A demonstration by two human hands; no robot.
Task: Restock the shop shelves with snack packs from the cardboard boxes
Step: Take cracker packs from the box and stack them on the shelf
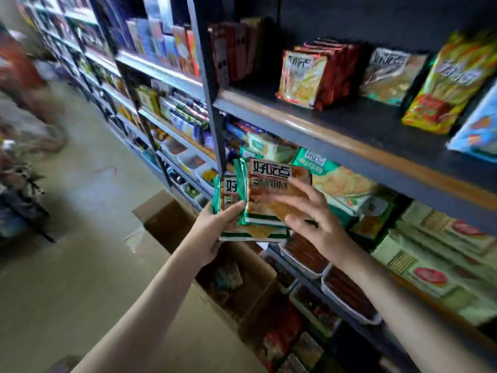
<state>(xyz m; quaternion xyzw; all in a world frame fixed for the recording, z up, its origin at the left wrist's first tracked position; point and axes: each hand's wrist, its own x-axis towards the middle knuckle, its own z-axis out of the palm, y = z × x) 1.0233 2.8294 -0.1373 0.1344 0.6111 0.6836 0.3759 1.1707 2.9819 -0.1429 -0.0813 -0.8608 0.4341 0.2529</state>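
Two bare forearms reach up from the bottom of the view toward a dark metal shelving unit (349,135) on the right; the left hand (215,230) grips a small stack of green-edged snack packs (258,205) from below and behind, thumb curled over the front edge of the stack, fingers wrapped out of sight behind it; the right hand (312,219) lies against the face of the front pack (271,189), fingers (301,192) spread and nearly straight, thumb pressing near the pack's lower right corner; the packs are held upright in the air, just in front of the middle shelf, touching no shelf; bold Chinese characters are printed on a white panel on the front pack above an orange-brown picture; behind the packs, the middle shelf (457,219) holds similar green packs (336,181) and pale green boxes (430,254); on the upper shelf stand a row of yellow and red packs (317,74), a silver-beige pack (390,74), a yellow-green bag (451,82) and a blue pack (481,125) at the far right edge; below the hands an open cardboard box (166,214) sits on the beige floor (67,265) against the shelving, with more packs dimly visible inside; white trays (349,297) of dark brown goods line the lowest shelf; further shelves run away on the left, blurred.
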